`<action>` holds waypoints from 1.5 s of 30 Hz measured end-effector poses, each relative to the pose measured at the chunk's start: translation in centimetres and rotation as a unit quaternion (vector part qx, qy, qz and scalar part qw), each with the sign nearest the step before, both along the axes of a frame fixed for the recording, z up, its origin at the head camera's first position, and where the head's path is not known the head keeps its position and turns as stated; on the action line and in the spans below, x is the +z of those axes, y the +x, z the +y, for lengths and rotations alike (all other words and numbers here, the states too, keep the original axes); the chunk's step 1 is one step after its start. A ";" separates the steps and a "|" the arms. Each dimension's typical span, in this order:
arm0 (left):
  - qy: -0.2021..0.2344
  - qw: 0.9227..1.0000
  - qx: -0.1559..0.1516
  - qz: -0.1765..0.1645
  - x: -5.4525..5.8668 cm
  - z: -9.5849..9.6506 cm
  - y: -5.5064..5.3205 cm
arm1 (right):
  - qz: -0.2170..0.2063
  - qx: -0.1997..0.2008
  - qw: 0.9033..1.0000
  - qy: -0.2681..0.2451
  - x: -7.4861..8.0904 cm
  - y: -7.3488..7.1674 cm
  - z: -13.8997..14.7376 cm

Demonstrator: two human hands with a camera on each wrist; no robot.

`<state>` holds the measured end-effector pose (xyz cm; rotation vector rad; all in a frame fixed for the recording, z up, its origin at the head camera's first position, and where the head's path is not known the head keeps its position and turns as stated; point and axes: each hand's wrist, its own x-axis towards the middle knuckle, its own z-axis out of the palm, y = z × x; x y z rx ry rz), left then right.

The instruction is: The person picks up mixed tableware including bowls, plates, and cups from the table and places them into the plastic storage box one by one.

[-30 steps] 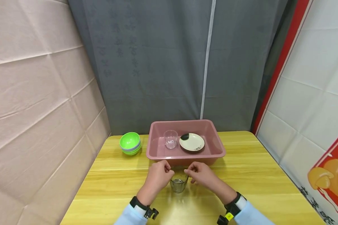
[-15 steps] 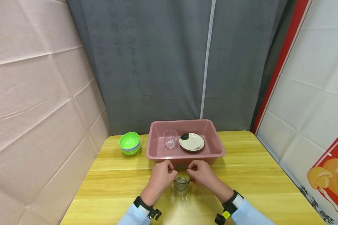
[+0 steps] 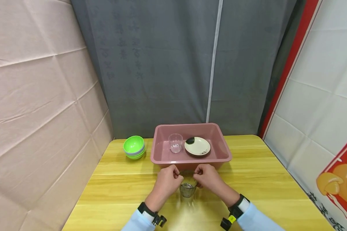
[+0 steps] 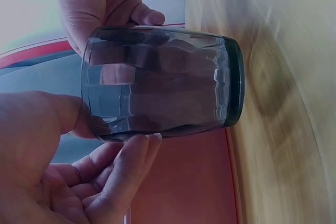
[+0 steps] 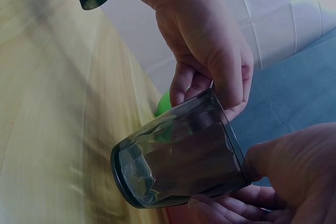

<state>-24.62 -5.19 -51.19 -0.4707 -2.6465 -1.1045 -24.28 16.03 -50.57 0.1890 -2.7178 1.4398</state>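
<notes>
A smoky-grey drinking glass (image 3: 188, 190) is upright in front of the pink basin, with both hands at its rim. My left hand (image 3: 167, 180) pinches the left side of the rim, thumb at the edge and fingers along the outer wall, as the left wrist view shows. My right hand (image 3: 210, 178) pinches the opposite side of the rim. In the right wrist view, the glass (image 5: 181, 158) looks hollow, with faceted walls and a thick base. Whether the base touches the table or hangs just over it, I cannot tell.
Just beyond the hands stands a pink basin (image 3: 162, 160) holding a clear glass (image 3: 175, 143) and a white plate (image 3: 197, 146) with a dark patch. Stacked bowls (image 3: 134, 146), green and grey, sit left of the basin. A grey curtain (image 3: 162, 70) hangs behind the wooden table (image 3: 110, 192).
The grey glass has shifted slightly to the right, the left hand moving with it. Both hands keep their pinch on the rim. Basin, plate and bowls stay put.
</notes>
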 end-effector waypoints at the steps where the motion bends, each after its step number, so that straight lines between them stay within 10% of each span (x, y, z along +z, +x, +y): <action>1: -0.001 1.000 0.001 0.001 0.0 0.0 0.0 | 0.000 -0.001 1.000 0.001 0.0 0.0 0.0; 19: -0.022 0.997 -0.067 -0.025 -0.9 -5.4 -0.5 | -0.022 0.017 0.999 -0.041 1.2 -0.2 2.6; 34: -0.094 0.992 0.058 -0.060 -3.0 -11.3 -1.6 | 0.006 0.056 0.998 0.029 7.2 -2.1 3.5; 45: -0.120 0.985 0.105 -0.061 -3.6 -12.6 -1.7 | -0.033 0.062 0.997 -0.027 10.3 -7.1 1.5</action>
